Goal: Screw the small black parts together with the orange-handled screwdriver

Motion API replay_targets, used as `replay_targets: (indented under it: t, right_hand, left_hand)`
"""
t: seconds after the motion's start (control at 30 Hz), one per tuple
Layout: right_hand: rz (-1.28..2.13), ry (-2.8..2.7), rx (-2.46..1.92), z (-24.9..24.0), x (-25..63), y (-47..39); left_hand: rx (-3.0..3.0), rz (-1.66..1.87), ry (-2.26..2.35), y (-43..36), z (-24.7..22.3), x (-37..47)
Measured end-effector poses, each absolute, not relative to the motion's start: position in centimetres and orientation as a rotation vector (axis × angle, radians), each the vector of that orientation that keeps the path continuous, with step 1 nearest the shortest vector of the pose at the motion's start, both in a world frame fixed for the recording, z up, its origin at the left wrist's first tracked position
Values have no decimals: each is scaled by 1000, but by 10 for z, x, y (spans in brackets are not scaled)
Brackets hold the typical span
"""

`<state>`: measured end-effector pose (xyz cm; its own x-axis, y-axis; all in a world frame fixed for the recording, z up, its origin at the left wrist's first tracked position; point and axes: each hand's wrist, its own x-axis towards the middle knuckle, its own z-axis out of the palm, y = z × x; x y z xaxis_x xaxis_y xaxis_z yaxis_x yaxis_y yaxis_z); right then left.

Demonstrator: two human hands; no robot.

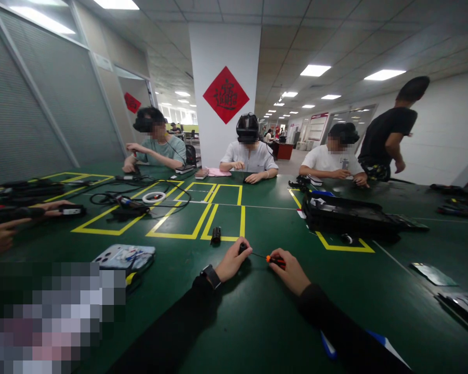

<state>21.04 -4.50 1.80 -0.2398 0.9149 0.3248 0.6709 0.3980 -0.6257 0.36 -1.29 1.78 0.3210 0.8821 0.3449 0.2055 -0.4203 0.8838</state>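
My right hand (292,274) is closed round the orange and black handle of a screwdriver (276,261). Its thin shaft points left, towards my left hand (231,261). The fingers of that hand are wrapped round a small black cylindrical part (242,248), and the screwdriver's tip reaches it or the fingertips; the exact contact is too small to make out. A watch sits on my left wrist. Just beyond my left hand, a black ribbed cylinder (216,236) stands on the green table (234,317).
Yellow tape (179,235) marks rectangles on the table. To the left lie a phone-like case (125,256), cables and a white ring (154,197). A black open case (347,213) is at right. Several people sit opposite; a co-worker's hands (2,236) are at far left.
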Motion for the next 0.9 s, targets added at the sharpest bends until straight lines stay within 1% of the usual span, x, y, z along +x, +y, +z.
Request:
replay_targets:
  t: [0.13,0.3,0.6,0.9]
  right_hand:
    - [500,-2003,-1326,18,211,-44]
    - [413,-2059,-1253,15,210,-44]
    - [474,-2043,-1298,18,207,-49]
    - [405,-2053,-1264,19,207,-50]
  left_hand:
    - [1825,1108,954,-13,18,5]
    - [1808,1119,959,-12,18,4]
    - [1878,1099,929,-8,21,-2]
    - [1845,1105,945,-9,16,0]
